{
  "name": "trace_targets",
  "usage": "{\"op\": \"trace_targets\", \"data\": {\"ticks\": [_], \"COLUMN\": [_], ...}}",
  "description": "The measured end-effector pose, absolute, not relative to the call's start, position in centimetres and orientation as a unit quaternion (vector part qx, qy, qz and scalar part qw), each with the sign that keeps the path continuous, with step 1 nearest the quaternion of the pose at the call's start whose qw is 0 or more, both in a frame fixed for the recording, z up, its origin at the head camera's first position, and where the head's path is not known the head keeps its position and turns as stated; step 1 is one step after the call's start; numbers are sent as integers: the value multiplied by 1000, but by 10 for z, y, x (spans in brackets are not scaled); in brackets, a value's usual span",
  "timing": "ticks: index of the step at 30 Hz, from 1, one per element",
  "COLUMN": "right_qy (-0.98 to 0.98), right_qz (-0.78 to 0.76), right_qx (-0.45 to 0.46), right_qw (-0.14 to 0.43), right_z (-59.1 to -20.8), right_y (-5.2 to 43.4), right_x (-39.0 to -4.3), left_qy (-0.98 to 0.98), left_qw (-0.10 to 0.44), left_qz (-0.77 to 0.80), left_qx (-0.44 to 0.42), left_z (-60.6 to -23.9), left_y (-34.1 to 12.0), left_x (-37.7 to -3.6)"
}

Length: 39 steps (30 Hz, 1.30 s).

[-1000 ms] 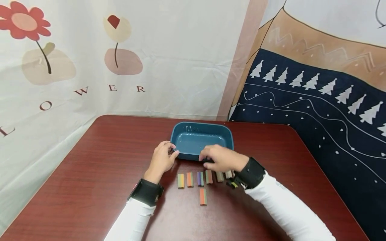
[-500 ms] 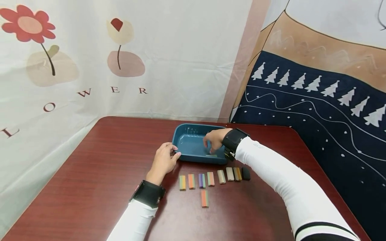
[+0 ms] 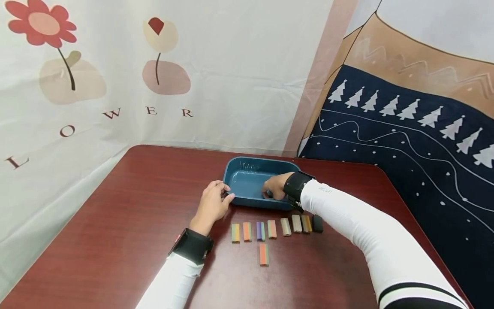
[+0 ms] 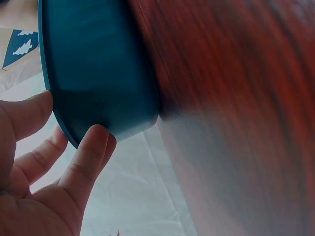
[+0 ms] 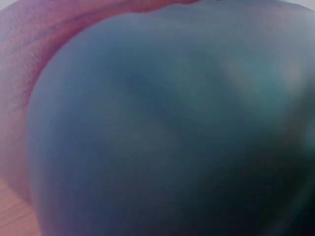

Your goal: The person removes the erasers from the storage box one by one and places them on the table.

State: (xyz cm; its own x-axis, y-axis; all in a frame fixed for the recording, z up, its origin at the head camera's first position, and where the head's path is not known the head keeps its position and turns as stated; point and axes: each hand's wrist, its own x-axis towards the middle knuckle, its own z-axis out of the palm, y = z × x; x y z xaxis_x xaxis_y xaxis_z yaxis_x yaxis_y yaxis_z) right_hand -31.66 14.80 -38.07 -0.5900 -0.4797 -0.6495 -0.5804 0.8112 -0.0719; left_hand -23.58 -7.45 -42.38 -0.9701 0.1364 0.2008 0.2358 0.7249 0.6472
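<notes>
A dark blue tray sits on the red-brown table. My left hand grips the tray's near left corner; in the left wrist view my thumb and a finger pinch the tray at its rim and wall. My right hand reaches down inside the tray by its near wall, fingers bent downward, and whatever is under them is hidden. The right wrist view is only a blurred blue tray surface. A row of several small coloured blocks lies in front of the tray.
One more striped block lies alone nearer to me than the row. A black block ends the row on the right. Printed cloth hangs behind the table, and a dark blue tree-patterned cloth lies beyond its right edge.
My right hand left the row of blocks and went into the tray, then shifted toward the tray's near wall. My left hand stayed on the tray's corner.
</notes>
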Motion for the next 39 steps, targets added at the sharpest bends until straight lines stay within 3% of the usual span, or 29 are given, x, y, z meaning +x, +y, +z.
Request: {"op": "trace_targets", "data": {"ticks": [24, 39], "right_qy": [909, 917], "right_qz": [42, -107], "right_qx": [-305, -316], "right_qw": [280, 219], "right_z": [-382, -363], "right_y": [154, 175], "right_x": [-314, -311], "left_qy": [-924, -927], "left_qw": [68, 69], "left_qz": [-362, -355], "left_qx": [-99, -97], "left_z": [-423, -423], "left_y": [-73, -73], "left_x": [-235, -233]}}
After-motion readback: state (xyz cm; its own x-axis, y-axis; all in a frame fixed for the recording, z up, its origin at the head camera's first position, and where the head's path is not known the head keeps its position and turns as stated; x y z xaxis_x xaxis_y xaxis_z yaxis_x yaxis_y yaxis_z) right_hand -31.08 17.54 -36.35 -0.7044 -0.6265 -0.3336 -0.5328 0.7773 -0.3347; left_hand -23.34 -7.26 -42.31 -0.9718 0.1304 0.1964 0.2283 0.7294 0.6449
